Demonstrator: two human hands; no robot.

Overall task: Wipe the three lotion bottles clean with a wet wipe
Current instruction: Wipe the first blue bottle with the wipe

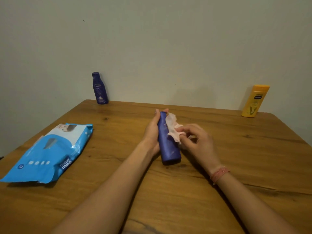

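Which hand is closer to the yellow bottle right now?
Right. The right hand pinches the wet wipe mid-table, well short of the yellow bottle at the far right corner; the left hand, gripping the blue bottle, is farther left.

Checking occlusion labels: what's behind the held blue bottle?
The left hand grips the blue bottle from behind; only its fingertips show past the cap. The right hand presses a wipe on its front. The palm-side face and table beneath are hidden.

Dim, warm indoor light leaves the wall [168, 39] greenish-grey and darker toward the corners. Soft shadows fall on the worktop [253, 157], whose edges bow with wide-angle distortion; detail is slightly soft throughout.
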